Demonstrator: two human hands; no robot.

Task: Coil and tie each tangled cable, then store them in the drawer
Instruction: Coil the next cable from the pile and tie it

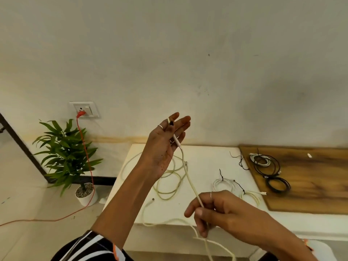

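Behind the white table (pixel 203 166) stands a pale, scuffed wall. Your left hand (pixel 165 144) is raised above the table's far edge, forearm angled up, palm facing you and fingers nearly straight; the plug end of the cream cable (pixel 190 178) is pinched between those fingers. Your right hand (pixel 212 211) sits lower, over the table's near edge, knuckles up, thumb and forefinger pinching the same cable, which runs taut between both hands. Its slack loops lie on the table beneath your left wrist and trail off the near edge. Right of your right hand on the table lie two tied white coils (pixel 226 184). Further right, on the wooden board (pixel 310 178), rest black coils (pixel 276 183). Left of the table stands a potted plant (pixel 66 157), an orange cord (pixel 84 147) running down from the wall socket (pixel 84 109).
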